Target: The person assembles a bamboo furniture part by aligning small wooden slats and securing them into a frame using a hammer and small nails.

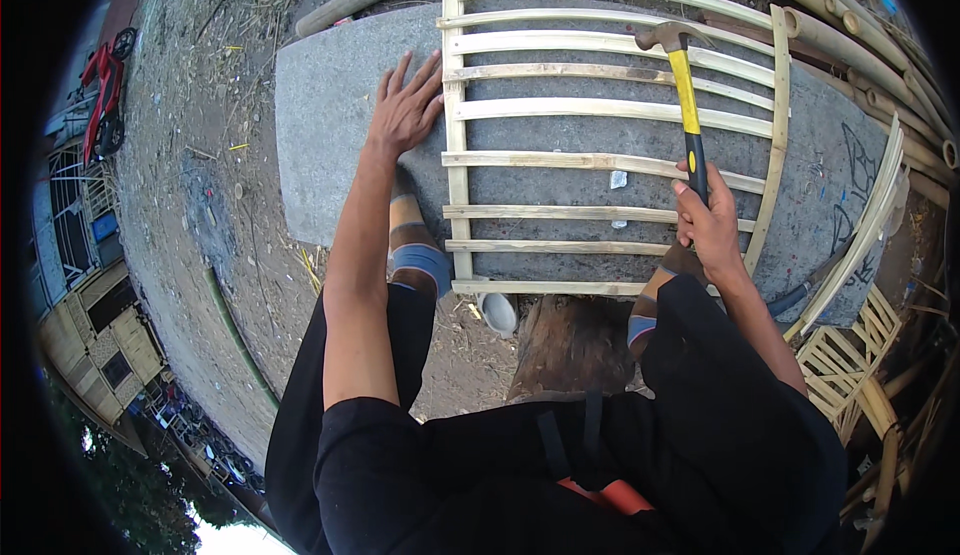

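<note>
A slatted frame of pale bamboo or wood strips [560, 161] lies on a grey concrete slab [330, 125], with several cross strips joining a left rail and a right rail. My left hand [408, 110] is open beside the left rail, fingers stretched out and fingertips close against its outer edge. Wrapped round the black grip of a claw hammer [685, 90], my right hand [712, 223] is closed over the right part of the frame. The hammer's head points away from me, above the far strips. Small white scraps [618, 180] show between the strips.
Bamboo poles [850, 45] run along the far and right sides. Loose strips [862, 225] lean at the slab's right end, near a smaller slatted piece [850, 355]. A grey bowl [497, 313] and a wooden log [575, 345] are between my legs. A red motorcycle [105, 95] stands far left.
</note>
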A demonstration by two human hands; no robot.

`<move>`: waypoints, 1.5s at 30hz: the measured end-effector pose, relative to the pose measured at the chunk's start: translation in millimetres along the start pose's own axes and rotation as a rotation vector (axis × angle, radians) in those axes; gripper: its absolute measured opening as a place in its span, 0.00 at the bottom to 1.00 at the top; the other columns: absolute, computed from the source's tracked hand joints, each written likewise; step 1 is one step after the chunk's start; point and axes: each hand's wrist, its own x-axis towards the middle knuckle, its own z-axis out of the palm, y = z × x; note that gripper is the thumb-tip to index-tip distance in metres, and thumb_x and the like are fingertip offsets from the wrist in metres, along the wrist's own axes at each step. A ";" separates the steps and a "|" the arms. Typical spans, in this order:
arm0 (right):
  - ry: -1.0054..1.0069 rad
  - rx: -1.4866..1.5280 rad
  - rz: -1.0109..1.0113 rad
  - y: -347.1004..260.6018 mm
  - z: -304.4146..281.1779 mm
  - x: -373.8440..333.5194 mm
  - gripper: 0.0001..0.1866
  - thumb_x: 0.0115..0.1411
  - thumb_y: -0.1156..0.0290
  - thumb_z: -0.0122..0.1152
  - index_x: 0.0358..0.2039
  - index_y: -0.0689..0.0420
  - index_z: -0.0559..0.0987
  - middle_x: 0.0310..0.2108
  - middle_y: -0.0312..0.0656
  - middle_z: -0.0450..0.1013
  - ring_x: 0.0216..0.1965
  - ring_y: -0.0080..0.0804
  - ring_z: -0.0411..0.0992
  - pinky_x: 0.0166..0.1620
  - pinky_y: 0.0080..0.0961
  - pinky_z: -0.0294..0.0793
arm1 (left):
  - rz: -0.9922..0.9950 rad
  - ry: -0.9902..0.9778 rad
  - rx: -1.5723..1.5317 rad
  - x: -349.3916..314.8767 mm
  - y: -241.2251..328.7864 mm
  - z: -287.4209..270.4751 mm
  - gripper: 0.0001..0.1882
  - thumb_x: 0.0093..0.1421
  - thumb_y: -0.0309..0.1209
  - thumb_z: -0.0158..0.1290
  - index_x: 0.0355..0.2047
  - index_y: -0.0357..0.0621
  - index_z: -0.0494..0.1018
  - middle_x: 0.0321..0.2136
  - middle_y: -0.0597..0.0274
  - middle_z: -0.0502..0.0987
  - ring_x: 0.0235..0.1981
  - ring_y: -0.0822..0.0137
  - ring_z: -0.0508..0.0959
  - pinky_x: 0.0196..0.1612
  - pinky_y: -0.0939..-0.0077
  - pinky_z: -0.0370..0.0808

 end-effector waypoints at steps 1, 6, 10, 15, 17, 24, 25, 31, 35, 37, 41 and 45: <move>0.001 0.001 0.008 0.2 0.7 -0.8 0.16 0.65 0.70 0.54 0.52 0.59 0.69 0.18 0.27 0.59 0.13 0.11 0.56 0.16 0.15 0.57 | 0.009 -0.007 0.004 3.1 0.5 2.1 0.27 0.69 0.49 0.35 0.69 0.69 0.54 0.71 0.74 0.48 0.72 0.54 0.44 0.70 0.47 0.43; -0.002 0.012 0.023 3.6 1.8 -2.1 0.15 0.65 0.70 0.54 0.50 0.59 0.69 0.18 0.27 0.58 0.13 0.11 0.55 0.17 0.15 0.57 | 0.011 -0.003 0.030 8.6 4.0 6.9 0.28 0.70 0.46 0.33 0.69 0.64 0.52 0.71 0.74 0.48 0.72 0.55 0.43 0.71 0.48 0.42; 0.001 -0.024 0.016 5.3 1.7 -0.4 0.14 0.65 0.70 0.54 0.50 0.58 0.69 0.18 0.27 0.58 0.13 0.11 0.55 0.17 0.16 0.57 | 0.015 -0.029 0.056 7.4 6.7 7.6 0.26 0.70 0.45 0.31 0.68 0.65 0.55 0.71 0.74 0.49 0.72 0.56 0.43 0.71 0.48 0.41; -0.002 -0.005 0.020 5.3 2.0 -1.7 0.14 0.65 0.71 0.54 0.50 0.59 0.69 0.18 0.27 0.59 0.13 0.12 0.56 0.17 0.16 0.58 | 0.023 -0.089 0.086 6.9 9.9 5.9 0.25 0.71 0.44 0.30 0.68 0.64 0.57 0.70 0.73 0.51 0.72 0.57 0.43 0.72 0.48 0.40; -0.004 -0.007 0.028 5.2 2.4 -2.2 0.15 0.65 0.71 0.54 0.51 0.59 0.69 0.18 0.28 0.59 0.13 0.12 0.56 0.17 0.16 0.58 | 0.050 -0.109 0.105 9.3 9.3 3.8 0.25 0.71 0.43 0.30 0.68 0.65 0.56 0.70 0.74 0.52 0.72 0.57 0.42 0.72 0.48 0.40; -0.005 -0.017 0.034 7.7 2.9 -1.1 0.15 0.65 0.71 0.54 0.51 0.59 0.69 0.18 0.28 0.59 0.13 0.12 0.57 0.17 0.16 0.59 | 0.106 -0.079 0.051 21.0 9.1 -1.0 0.26 0.71 0.46 0.29 0.69 0.74 0.52 0.70 0.78 0.51 0.73 0.58 0.41 0.72 0.48 0.40; 0.001 -0.023 0.032 8.0 1.5 -1.3 0.15 0.65 0.71 0.54 0.51 0.59 0.69 0.18 0.28 0.59 0.13 0.13 0.57 0.16 0.16 0.59 | 0.104 -0.078 0.045 23.2 12.8 -1.6 0.26 0.71 0.46 0.28 0.69 0.75 0.52 0.70 0.78 0.51 0.73 0.59 0.41 0.72 0.49 0.40; -0.017 -0.013 0.028 8.5 3.3 -1.2 0.14 0.65 0.71 0.53 0.50 0.59 0.69 0.18 0.28 0.59 0.13 0.13 0.57 0.16 0.16 0.59 | 0.109 -0.137 0.162 17.5 5.9 0.7 0.25 0.70 0.47 0.31 0.67 0.72 0.58 0.70 0.76 0.51 0.72 0.59 0.42 0.73 0.51 0.40; -0.020 -0.015 0.029 10.7 1.2 -1.4 0.14 0.65 0.71 0.53 0.50 0.59 0.69 0.18 0.28 0.59 0.12 0.13 0.57 0.16 0.17 0.59 | 0.114 -0.154 0.154 14.6 8.4 -1.8 0.24 0.70 0.47 0.32 0.65 0.71 0.62 0.70 0.74 0.51 0.72 0.59 0.43 0.73 0.52 0.40; -0.033 0.001 0.033 13.9 3.5 0.1 0.14 0.65 0.71 0.53 0.50 0.59 0.69 0.18 0.28 0.59 0.12 0.13 0.57 0.16 0.17 0.58 | 0.101 -0.137 0.134 7.4 5.7 -2.3 0.24 0.69 0.47 0.34 0.64 0.70 0.63 0.70 0.73 0.51 0.72 0.59 0.43 0.72 0.52 0.40; -0.021 0.015 0.044 11.1 3.4 -2.8 0.14 0.65 0.71 0.53 0.50 0.59 0.69 0.18 0.28 0.59 0.13 0.13 0.57 0.17 0.16 0.58 | 0.028 -0.026 0.020 -8.5 2.7 1.1 0.24 0.68 0.47 0.38 0.64 0.69 0.64 0.70 0.71 0.53 0.72 0.56 0.47 0.71 0.52 0.44; -0.021 0.019 0.047 11.7 1.6 -2.8 0.14 0.65 0.70 0.53 0.50 0.59 0.69 0.18 0.28 0.59 0.13 0.13 0.57 0.17 0.16 0.59 | -0.079 0.166 -0.077 -30.5 8.7 1.6 0.21 0.65 0.42 0.49 0.58 0.64 0.71 0.64 0.67 0.64 0.65 0.54 0.60 0.65 0.53 0.57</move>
